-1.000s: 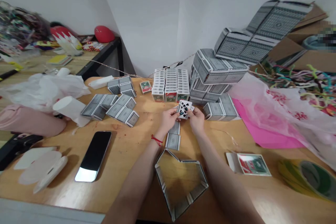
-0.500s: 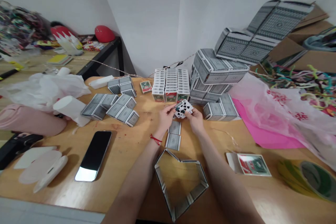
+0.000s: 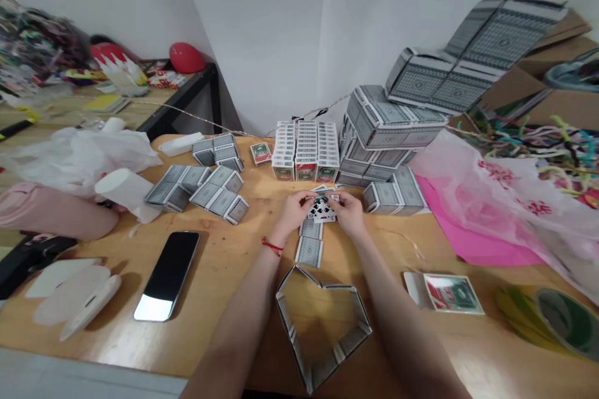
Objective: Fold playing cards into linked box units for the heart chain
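Over table, left hand and right hand pinch playing cards.

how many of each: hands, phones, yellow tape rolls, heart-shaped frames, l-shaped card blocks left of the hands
Hands: 2
Phone: 1
Yellow tape roll: 1
Heart-shaped frame: 1
L-shaped card blocks left of the hands: 3
Total: 8

Head-worn view, forward-down over both hands

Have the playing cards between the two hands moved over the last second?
Yes, slightly: the held playing cards have come toward the person, nearer the heart-shaped frame, which has stayed put on the table.
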### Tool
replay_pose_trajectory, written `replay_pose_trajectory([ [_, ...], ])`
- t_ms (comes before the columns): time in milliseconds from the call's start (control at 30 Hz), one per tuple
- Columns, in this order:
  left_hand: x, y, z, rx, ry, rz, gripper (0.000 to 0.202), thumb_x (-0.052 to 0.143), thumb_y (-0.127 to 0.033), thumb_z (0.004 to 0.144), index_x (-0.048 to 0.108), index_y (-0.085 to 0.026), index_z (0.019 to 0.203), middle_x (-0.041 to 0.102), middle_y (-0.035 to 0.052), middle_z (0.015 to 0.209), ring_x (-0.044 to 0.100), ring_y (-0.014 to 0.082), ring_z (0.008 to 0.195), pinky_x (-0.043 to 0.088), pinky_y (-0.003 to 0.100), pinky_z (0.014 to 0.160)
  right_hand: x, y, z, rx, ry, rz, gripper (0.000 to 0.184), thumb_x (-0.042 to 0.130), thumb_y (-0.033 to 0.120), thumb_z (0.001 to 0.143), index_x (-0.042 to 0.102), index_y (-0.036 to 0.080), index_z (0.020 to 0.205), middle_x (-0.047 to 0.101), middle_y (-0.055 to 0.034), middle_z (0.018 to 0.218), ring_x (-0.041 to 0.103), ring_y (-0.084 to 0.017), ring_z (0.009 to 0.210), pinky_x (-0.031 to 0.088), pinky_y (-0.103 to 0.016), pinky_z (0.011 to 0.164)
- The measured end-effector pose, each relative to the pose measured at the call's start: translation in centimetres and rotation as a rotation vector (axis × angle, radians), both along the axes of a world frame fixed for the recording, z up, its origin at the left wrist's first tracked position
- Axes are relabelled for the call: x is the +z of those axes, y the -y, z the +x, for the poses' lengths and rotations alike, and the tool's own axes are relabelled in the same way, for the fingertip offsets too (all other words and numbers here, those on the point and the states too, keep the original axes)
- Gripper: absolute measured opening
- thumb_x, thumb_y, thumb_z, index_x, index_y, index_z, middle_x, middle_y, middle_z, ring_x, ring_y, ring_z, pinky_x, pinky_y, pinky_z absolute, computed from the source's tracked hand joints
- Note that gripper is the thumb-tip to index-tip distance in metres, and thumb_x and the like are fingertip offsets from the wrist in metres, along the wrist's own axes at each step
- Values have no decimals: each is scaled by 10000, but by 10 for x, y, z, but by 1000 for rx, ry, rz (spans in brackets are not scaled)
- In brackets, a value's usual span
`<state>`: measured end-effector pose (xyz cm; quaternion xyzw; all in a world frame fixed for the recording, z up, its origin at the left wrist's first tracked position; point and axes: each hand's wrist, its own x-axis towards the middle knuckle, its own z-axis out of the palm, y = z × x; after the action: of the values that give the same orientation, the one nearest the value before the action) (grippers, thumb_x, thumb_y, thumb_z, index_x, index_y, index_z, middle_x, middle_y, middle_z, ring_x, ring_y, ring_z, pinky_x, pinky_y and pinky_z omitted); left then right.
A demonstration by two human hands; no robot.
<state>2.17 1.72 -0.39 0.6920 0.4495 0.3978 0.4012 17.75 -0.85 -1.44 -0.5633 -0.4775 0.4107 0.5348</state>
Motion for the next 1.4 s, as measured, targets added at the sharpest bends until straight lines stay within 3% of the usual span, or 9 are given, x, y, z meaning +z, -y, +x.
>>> replay_pose_trajectory([
  [267, 4, 3, 6, 34, -52, -15, 146, 613, -250, 691, 628, -147, 792, 653, 27, 766, 577, 125, 689, 451, 233, 637, 1, 4, -4, -46, 234, 18, 207, 527, 345, 705, 614, 168, 767, 575, -7, 613, 480, -125, 514, 378, -245, 500],
  [633, 5, 5, 9, 19, -42, -55, 178, 511, -280, 754, 604, -137, 706, 609, 6, 655, 521, 108, 600, 404, 215, 579, -2, 1, -2, -20, 91, -30, 182, 549, 343, 663, 603, 185, 735, 542, 14, 573, 446, -127, 501, 344, -238, 468],
  [1000, 9, 5, 6, 10, -113, -37, 214, 442, -229, 786, 620, -129, 722, 601, 4, 659, 508, 101, 623, 368, 191, 559, 3, 3, -3, 5, 93, -34, 150, 541, 310, 658, 598, 186, 719, 543, 12, 601, 441, -125, 522, 338, -237, 483],
  [1200, 5, 0, 8, 58, -135, -51, 272, 408, -238, 807, 568, -125, 618, 531, -6, 560, 432, 89, 535, 321, 194, 497, 3, 3, -4, -32, 163, -18, 143, 532, 302, 665, 595, 182, 712, 510, 25, 565, 403, -115, 498, 311, -232, 474],
  [1400, 6, 0, 5, -55, 23, -54, 173, 545, -240, 720, 627, -141, 835, 627, 15, 746, 519, 103, 633, 412, 204, 579, -1, 1, -2, -32, 149, -24, 159, 520, 317, 680, 580, 185, 745, 532, 12, 606, 444, -129, 533, 343, -238, 502],
])
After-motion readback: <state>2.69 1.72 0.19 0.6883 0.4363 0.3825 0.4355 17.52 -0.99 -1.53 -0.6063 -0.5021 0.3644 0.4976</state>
